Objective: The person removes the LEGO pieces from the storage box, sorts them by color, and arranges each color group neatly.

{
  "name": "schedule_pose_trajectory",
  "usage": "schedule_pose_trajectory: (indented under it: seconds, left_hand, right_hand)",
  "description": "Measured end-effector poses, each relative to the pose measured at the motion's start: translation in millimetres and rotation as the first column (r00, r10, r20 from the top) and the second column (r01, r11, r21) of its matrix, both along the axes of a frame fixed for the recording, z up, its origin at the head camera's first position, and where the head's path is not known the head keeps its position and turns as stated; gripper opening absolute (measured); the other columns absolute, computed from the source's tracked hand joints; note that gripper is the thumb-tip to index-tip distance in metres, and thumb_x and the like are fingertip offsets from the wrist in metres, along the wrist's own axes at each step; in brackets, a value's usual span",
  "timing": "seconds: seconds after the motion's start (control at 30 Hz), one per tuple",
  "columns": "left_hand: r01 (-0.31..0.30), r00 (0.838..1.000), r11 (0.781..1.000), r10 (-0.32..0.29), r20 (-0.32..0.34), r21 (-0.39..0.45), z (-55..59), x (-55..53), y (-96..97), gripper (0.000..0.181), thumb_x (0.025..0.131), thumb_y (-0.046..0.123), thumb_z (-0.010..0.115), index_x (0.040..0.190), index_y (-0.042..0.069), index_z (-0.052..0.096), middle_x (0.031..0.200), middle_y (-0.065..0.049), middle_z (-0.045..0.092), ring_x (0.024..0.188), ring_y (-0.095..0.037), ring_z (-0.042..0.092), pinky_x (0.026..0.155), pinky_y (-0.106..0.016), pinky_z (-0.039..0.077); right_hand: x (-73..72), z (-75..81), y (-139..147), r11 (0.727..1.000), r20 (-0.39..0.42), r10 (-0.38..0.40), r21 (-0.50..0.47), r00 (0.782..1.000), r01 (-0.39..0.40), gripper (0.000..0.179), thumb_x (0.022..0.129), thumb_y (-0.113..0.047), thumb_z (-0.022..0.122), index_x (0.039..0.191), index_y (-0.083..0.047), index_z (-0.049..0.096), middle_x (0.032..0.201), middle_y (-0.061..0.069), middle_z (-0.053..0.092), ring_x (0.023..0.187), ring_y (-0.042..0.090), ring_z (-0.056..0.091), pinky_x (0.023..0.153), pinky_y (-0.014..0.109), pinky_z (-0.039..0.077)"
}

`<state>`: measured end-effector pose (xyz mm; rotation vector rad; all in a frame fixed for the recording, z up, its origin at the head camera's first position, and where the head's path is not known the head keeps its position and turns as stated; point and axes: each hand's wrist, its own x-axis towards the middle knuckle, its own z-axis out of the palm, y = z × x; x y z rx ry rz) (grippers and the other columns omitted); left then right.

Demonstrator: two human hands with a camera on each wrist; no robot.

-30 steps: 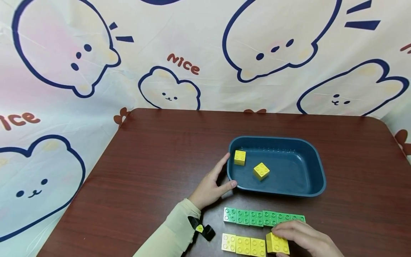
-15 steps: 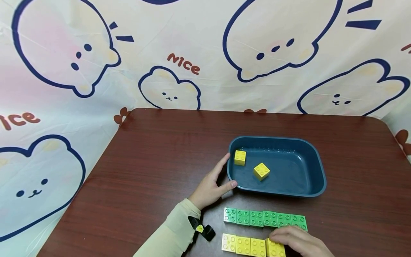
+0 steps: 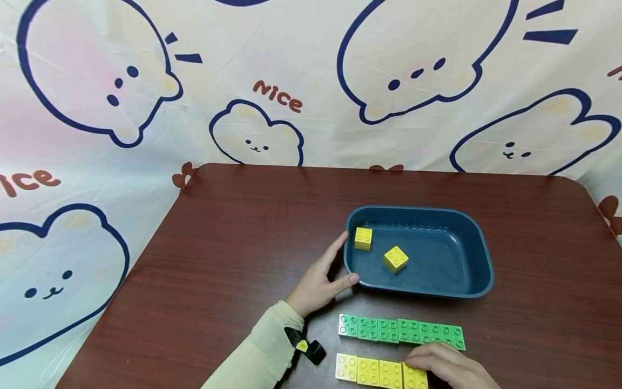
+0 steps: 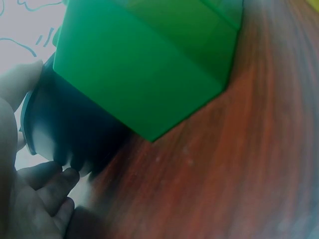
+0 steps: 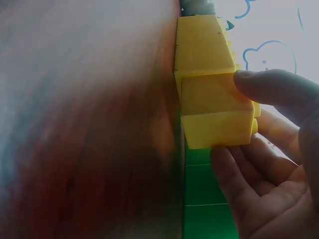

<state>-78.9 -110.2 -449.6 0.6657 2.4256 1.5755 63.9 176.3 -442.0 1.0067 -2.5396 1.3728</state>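
My right hand (image 3: 454, 367) pinches a yellow toy building brick (image 5: 217, 112) at the right end of a row of yellow bricks (image 3: 367, 370). In the right wrist view the thumb lies on one side and fingers on the other. This brick stands against its neighbour, slightly out of line. My left hand (image 3: 318, 283) rests with extended fingers against the left end of a blue tray (image 3: 478, 259), thumb at its near corner. Inside the tray sit two yellow bricks, one by the left wall (image 3: 363, 238) and one turned askew (image 3: 396, 259).
Between the tray and the yellow row lies a parallel row of green bricks (image 3: 398, 329); its end looms large in the left wrist view. Everything stands on a dark wooden table (image 3: 243, 243). A cloth printed with cartoon animals (image 3: 316, 54) hangs behind.
The right hand has brought its yellow brick left and down, closing the gap to the row. The left hand and tray have stayed put.
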Motion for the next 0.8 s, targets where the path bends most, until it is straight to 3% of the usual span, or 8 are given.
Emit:
schedule_pose_trajectory:
  seconds: [0.2,0.63,0.8]
  left_hand:
    - [0.001,1.000,1.000,-0.001,-0.008,0.002,-0.3,-0.4,0.1,0.084,0.096,0.033,0.070,0.161,0.036,0.018,0.163,0.010,0.026,0.148,-0.009,0.026,0.120,-0.046,0.025]
    - [0.001,1.000,1.000,-0.001,-0.015,0.000,-0.1,0.0,-0.4,0.084,0.096,0.032,0.070,0.162,0.035,0.018,0.163,0.011,0.026,0.148,-0.010,0.026,0.120,-0.047,0.025]
    - [-0.001,1.000,1.000,0.001,-0.006,-0.003,0.3,0.3,-0.1,0.085,0.096,0.031,0.071,0.162,0.034,0.018,0.163,0.012,0.026,0.148,-0.008,0.026,0.120,-0.046,0.025]
  right_hand:
    - [-1.6,-8.0,0.8,0.997,-0.030,0.056,-0.048,0.998,-0.058,0.051,0.078,-0.009,0.086,0.124,-0.020,0.068,0.118,-0.007,0.066,0.103,0.006,0.061,0.087,0.009,0.044]
    - [-1.8,-10.1,-0.6,0.998,-0.083,0.043,-0.033,0.996,-0.046,0.054,0.076,-0.010,0.087,0.124,-0.021,0.067,0.119,-0.007,0.065,0.105,0.006,0.061,0.089,0.008,0.042]
    - [-1.4,-4.7,2.1,0.999,-0.067,0.034,0.020,0.997,-0.033,0.051,0.077,-0.013,0.087,0.124,-0.022,0.068,0.120,-0.009,0.065,0.105,0.005,0.061,0.089,0.008,0.042]
